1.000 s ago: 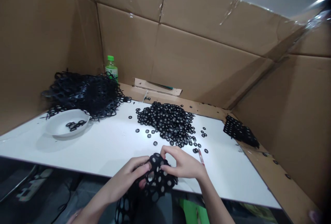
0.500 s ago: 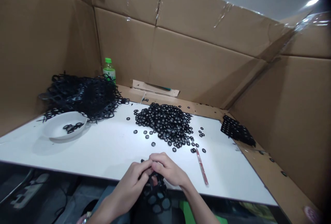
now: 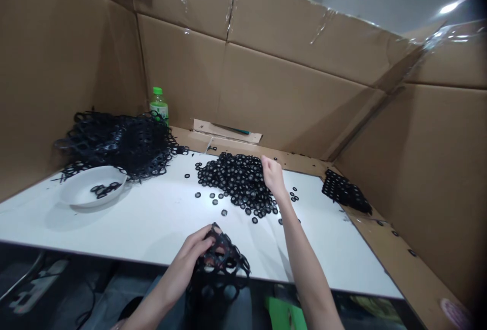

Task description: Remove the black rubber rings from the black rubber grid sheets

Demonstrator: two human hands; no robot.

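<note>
My left hand (image 3: 192,251) grips a black perforated sheet (image 3: 224,256) at the table's front edge; the sheet has round holes and hangs partly below the edge. Over the right side of a heap of small black rings (image 3: 239,180) is my right hand (image 3: 272,173), its fingers closed. Whether anything is between those fingers is hidden. Loose rings lie around the heap on the white table (image 3: 160,218).
At the left, a tangle of black perforated scraps (image 3: 122,139) sits behind a white bowl (image 3: 72,190) with several black pieces. A green-capped bottle (image 3: 159,104) stands behind. Black perforated sheets (image 3: 346,192) lie at the right. Cardboard walls (image 3: 297,101) surround the table.
My right hand has left the sheet and moved forward to the ring heap. The left hand still holds the sheet, now more exposed, and has shifted slightly left.
</note>
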